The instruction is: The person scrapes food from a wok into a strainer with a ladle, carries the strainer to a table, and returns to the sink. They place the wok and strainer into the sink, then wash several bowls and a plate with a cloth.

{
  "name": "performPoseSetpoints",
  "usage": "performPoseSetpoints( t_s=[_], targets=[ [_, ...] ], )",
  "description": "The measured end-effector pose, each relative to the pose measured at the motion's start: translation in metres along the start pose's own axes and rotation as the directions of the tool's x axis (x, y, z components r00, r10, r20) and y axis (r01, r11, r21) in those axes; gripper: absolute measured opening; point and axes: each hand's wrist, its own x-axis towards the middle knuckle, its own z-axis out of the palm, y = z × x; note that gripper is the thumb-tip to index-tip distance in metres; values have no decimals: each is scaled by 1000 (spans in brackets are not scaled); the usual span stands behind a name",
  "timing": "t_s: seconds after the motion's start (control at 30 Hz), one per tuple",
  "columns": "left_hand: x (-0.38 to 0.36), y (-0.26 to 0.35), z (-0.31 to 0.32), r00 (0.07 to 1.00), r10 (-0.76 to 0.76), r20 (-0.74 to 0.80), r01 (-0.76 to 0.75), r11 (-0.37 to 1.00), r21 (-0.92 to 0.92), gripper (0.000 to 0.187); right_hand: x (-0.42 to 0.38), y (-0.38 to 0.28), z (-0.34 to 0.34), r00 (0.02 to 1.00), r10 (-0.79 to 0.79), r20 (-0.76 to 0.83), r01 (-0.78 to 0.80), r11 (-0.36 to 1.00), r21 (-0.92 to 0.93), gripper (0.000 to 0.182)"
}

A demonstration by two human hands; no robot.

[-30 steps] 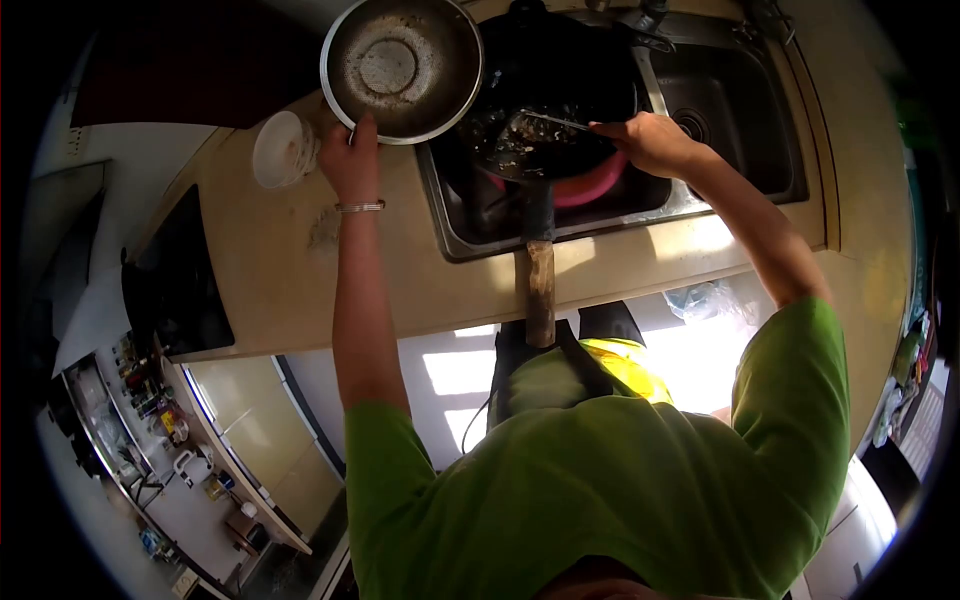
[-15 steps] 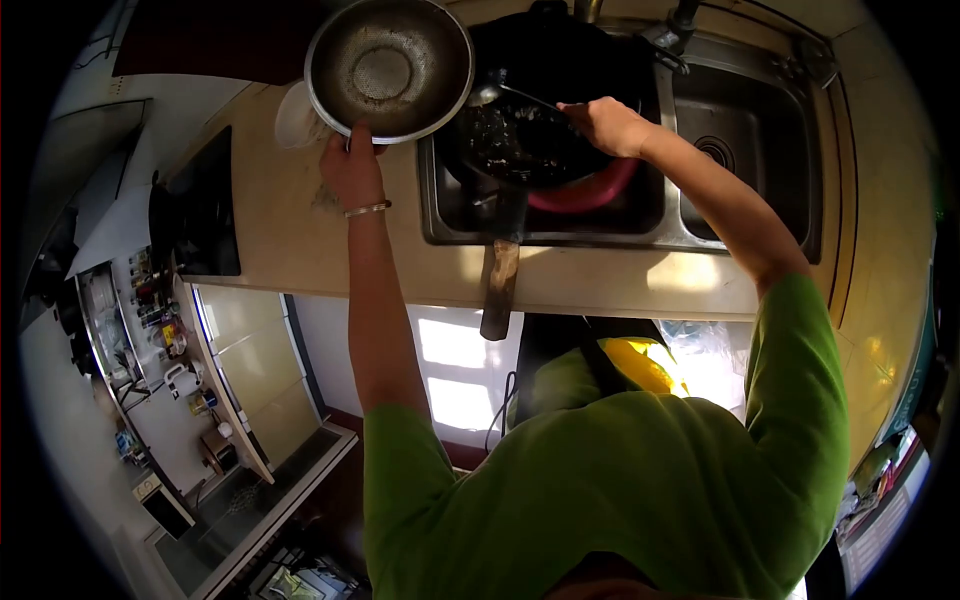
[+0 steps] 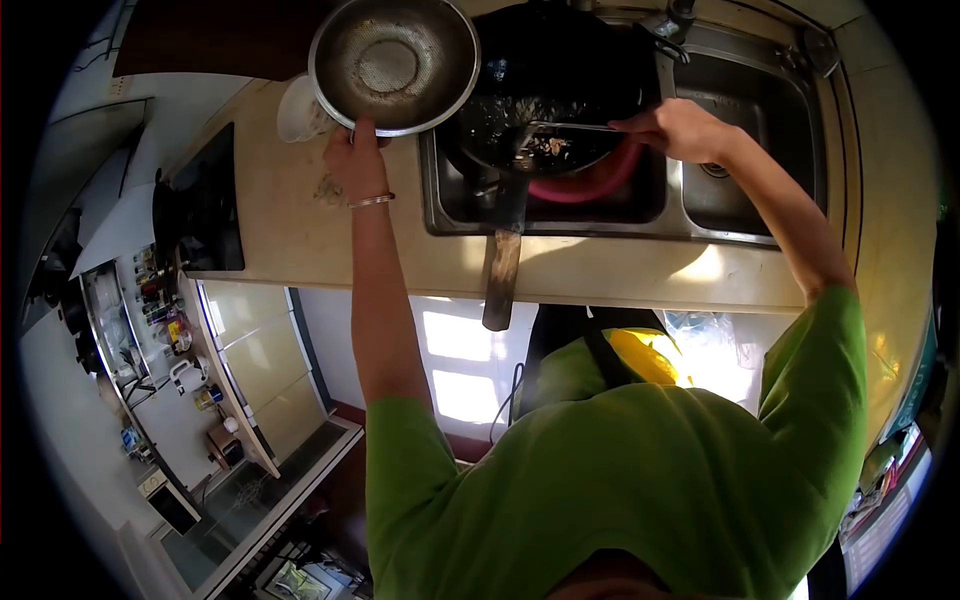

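A round metal bowl with a perforated bottom (image 3: 388, 65) is tilted at the top, its near rim pinched by my left hand (image 3: 356, 160). My right hand (image 3: 683, 130) is closed on the handle of a metal spoon (image 3: 575, 126). The spoon's head is low inside a black wok (image 3: 560, 70), among small light bits of food. The wok rests over the left sink basin, its wooden handle (image 3: 502, 270) pointing towards me across the counter edge. Under the wok, part of a pink basin (image 3: 590, 180) shows.
The right sink basin (image 3: 745, 120) and faucet (image 3: 672, 20) lie beyond my right hand. A whitish bowl (image 3: 298, 112) stands on the counter (image 3: 270, 210) behind my left hand. A black cooktop (image 3: 215, 205) is further left.
My right hand has moved right and slightly towards me, and the spoon's head has gone from the wok's left side to its near part. My left hand still holds the bowl.
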Motion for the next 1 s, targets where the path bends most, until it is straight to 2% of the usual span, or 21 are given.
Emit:
performPoseSetpoints(
  t_s=[0.03,0.1,0.17,0.2,0.3,0.37,0.4,0.53,0.6,0.63,0.7,0.77,0.8,0.87,0.9,0.93,0.97,1.0],
  targets=[
    [0,1,0,1000,-1,4,1,1000,-6,19,-12,3,-8,999,32,8,-30,992,-126,30],
    [2,1,-1,1000,2,14,-2,1000,-25,19,-18,5,-16,994,-61,-94,44,985,-169,33],
    [6,-1,3,1000,-10,17,9,1000,29,19,13,-5,-11,981,190,-40,-194,958,-210,32],
    [6,2,4,1000,-9,17,9,1000,26,19,27,-8,-5,986,139,-86,-155,966,-208,32],
    [6,6,5,1000,-11,11,10,998,58,21,44,-22,0,974,227,-3,-224,957,-185,32],
    [10,0,5,999,13,51,-20,989,147,23,16,-26,-3,981,193,31,-185,965,-184,31],
    [12,-5,5,999,9,50,-15,990,139,23,0,-30,-12,973,220,61,-194,938,-287,31],
    [20,-36,8,975,170,142,-199,954,226,25,-22,-34,-32,966,258,9,-245,927,-284,28],
    [25,-40,10,958,237,159,-272,928,255,26,-6,-26,-24,925,365,-103,-377,852,-364,27],
    [24,-41,12,951,256,174,-294,922,251,26,-2,-28,-21,925,364,-110,-378,851,-363,27],
    [19,-38,14,940,273,204,-319,916,244,27,3,-44,-14,835,548,-44,-524,768,-368,29],
    [15,-31,14,927,318,199,-359,905,229,27,-16,-68,-7,845,534,13,-471,756,-455,30],
    [17,-36,14,927,318,200,-359,905,226,27,-22,-79,-7,851,525,29,-460,770,-443,30],
    [22,-51,14,944,269,192,-293,950,106,27,-20,-88,-10,856,515,38,-452,782,-430,30],
    [25,-57,13,942,275,192,-298,949,104,27,-12,-87,-11,862,507,-27,-478,793,-377,31],
    [28,-63,12,953,226,199,-242,969,56,25,-3,-84,-12,862,498,-91,-498,804,-324,32],
    [30,-66,10,962,176,209,-182,983,10,23,10,-78,-11,863,496,-93,-497,805,-323,32],
    [28,-56,7,961,178,210,-186,982,15,23,27,-70,-7,834,538,-126,-550,789,-274,34]
  ],
)
